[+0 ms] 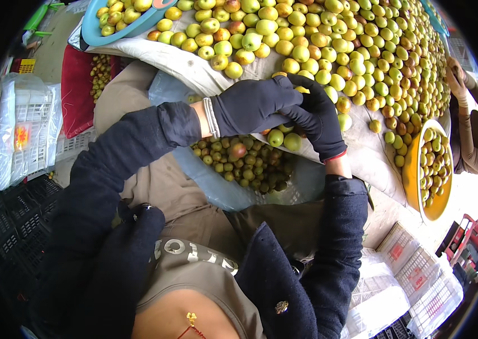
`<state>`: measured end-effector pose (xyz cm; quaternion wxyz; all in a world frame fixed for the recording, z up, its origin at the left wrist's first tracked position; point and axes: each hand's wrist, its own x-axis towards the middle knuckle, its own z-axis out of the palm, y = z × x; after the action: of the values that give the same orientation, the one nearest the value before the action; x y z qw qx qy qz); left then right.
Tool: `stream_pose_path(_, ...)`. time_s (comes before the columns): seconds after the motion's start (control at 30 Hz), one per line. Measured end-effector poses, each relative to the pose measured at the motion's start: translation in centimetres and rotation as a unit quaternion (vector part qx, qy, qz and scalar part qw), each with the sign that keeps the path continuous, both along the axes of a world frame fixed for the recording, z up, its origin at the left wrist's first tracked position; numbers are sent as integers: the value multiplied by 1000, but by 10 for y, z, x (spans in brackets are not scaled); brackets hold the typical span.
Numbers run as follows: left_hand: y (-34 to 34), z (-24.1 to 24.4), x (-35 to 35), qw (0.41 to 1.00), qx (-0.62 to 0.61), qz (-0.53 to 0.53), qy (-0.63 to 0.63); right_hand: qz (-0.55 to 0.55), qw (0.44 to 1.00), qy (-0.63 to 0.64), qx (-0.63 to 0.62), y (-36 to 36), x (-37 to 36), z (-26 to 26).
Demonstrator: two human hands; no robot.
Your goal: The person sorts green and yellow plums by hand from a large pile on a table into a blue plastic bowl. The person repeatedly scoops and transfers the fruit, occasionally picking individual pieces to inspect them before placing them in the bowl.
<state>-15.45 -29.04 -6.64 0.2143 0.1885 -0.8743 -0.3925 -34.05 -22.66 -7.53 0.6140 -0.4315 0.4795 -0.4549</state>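
Both hands wear black gloves and meet over the near edge of a pale cloth (374,156) spread with green and reddish jujubes (298,53). My left hand (256,101) reaches across with its fingers against my right hand (317,116). Yellowish fruit shows at the fingertips and between the hands; the gloves hide whether any is gripped. Just under the hands, a few green jujubes (292,141) rest at the cloth's edge. Below, between my legs, a container lined with blue plastic (230,199) holds many smaller-looking jujubes (247,165). One redder jujube (237,150) stands out above them.
A blue basin (94,34) of jujubes stands at upper left, a yellow basin (436,207) at right. A red-lined container (75,89) and plastic-wrapped crates (24,127) are at left, with black crates (18,220) below. More wrapped crates (412,271) sit lower right. Another person's hands (457,78) show at far right.
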Motion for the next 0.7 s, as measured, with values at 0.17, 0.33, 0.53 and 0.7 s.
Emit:
stream_pose_path(0.17, -32, 14, 32, 980, -165, 115, 6, -118, 916, 331, -191, -31, -43, 12)
stream_pose_path(0.33, -94, 60, 138, 941, -187, 273, -70, -148, 723, 672, -57, -23, -137, -4)
stream_pose_path(0.53, -98, 35, 279, 859, -164, 342, -344, -118, 669, 724, -119, -22, -116, -19)
stream_pose_path(0.7, -116, 16, 369, 713, -303, 565, -283, -115, 636, 754, -117, -34, -93, -12)
